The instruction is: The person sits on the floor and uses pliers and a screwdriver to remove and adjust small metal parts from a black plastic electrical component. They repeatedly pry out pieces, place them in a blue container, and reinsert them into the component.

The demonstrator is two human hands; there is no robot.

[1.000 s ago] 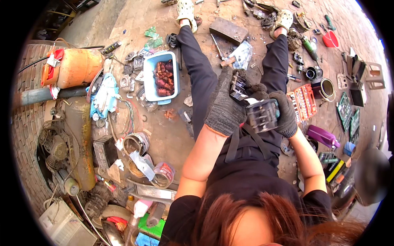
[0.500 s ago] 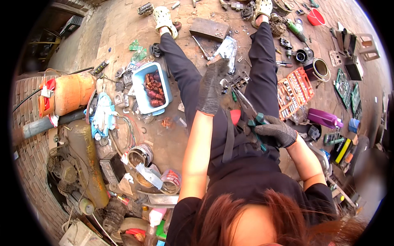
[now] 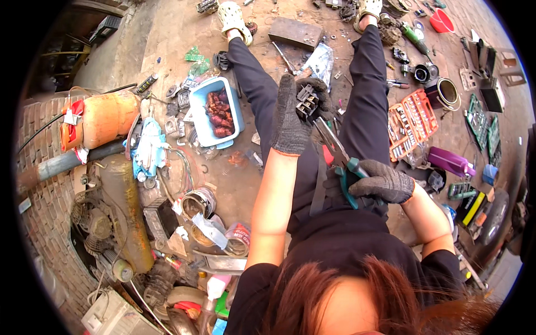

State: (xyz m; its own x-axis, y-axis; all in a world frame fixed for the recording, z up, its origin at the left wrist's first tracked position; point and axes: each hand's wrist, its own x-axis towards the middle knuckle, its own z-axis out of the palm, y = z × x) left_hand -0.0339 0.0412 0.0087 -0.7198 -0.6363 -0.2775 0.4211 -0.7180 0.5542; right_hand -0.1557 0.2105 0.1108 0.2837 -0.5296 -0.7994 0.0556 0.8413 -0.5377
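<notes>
A: State each hand's position.
B: Left hand [image 3: 291,121], half curled, holds the block [image 3: 306,106]. Right hand [image 3: 385,182] is closed on the pliers [image 3: 353,166].
A: Alignment?
B: Pliers point forward-left; tips lie at the block's near edge, contact unclear. Tub [image 3: 238,113] left; socket case [image 3: 427,105] right.

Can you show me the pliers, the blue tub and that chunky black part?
Pliers [image 3: 354,166]: head view, on a green handle.
Blue tub [image 3: 199,118]: head view, bare inside, left.
Chunky black part [image 3: 307,103]: head view, its middle.
</notes>
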